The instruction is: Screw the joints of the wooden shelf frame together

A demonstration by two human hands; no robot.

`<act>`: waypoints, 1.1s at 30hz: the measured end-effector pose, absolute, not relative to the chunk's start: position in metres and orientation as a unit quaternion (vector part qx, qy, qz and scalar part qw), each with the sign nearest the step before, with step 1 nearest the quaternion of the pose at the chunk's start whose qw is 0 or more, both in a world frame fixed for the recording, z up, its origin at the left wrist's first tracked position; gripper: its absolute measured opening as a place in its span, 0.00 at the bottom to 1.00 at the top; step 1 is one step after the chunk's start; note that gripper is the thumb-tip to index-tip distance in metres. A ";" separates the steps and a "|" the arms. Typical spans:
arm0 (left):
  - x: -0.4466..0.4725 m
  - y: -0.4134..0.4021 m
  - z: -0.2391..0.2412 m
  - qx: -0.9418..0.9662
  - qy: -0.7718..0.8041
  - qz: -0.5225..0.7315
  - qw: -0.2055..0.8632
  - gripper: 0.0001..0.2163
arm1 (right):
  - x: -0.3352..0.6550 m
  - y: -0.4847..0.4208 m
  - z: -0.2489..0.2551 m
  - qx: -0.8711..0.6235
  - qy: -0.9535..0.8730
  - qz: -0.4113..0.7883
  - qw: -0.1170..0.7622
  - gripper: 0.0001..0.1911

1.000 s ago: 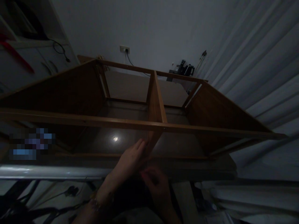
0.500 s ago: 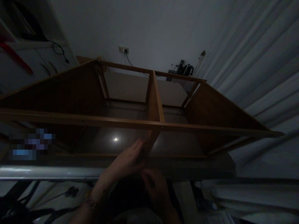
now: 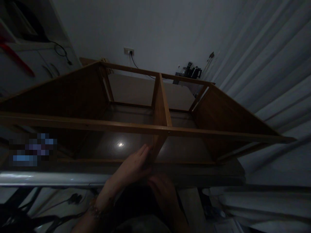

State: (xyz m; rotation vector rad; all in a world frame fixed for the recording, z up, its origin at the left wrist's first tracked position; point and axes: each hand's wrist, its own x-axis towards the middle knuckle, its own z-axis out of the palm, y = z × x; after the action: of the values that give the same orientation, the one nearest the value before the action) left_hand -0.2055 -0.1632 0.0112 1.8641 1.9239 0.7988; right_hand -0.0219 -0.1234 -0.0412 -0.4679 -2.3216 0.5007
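Observation:
A large open wooden frame point(image 3: 126, 125) stands on the table, with two side panels and an upright divider point(image 3: 160, 106) in the middle. At the divider's lower front end, my left hand point(image 3: 134, 165) is closed round the frame, fingers above the bottom rail and thumb below. Deep shadow hides its fingertips. My right hand point(image 3: 164, 191) is just below and to the right, close to the table's front edge, with its fingers curled. Whatever it may hold is too dark to make out.
The metal table edge point(image 3: 53, 179) runs along the front. A pale curtain point(image 3: 279, 81) hangs at the right. Behind the frame are a wall socket point(image 3: 128, 51) with a plugged-in cord and a black kettle point(image 3: 195, 72). White cabinets point(image 3: 43, 61) stand at the left.
The fingers of my right hand have turned slightly and drawn closer together. My left hand has shifted only a little at the divider's foot. The frame stays put.

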 end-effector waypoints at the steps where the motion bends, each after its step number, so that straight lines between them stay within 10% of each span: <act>1: -0.205 -0.163 0.012 0.655 0.680 0.281 0.172 0.29 | -0.022 -0.123 -0.040 -0.178 -0.897 0.194 0.354 0.09; 33: -0.207 -0.163 0.007 0.660 0.676 0.284 0.162 0.29 | -0.008 -0.119 -0.036 -0.228 -0.852 0.186 0.432 0.17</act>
State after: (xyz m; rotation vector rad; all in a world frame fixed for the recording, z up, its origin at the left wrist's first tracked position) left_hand -0.2067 -0.1634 0.0067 1.8847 1.9308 0.8100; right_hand -0.0078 -0.1186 -0.0360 -0.5693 -2.1249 0.4629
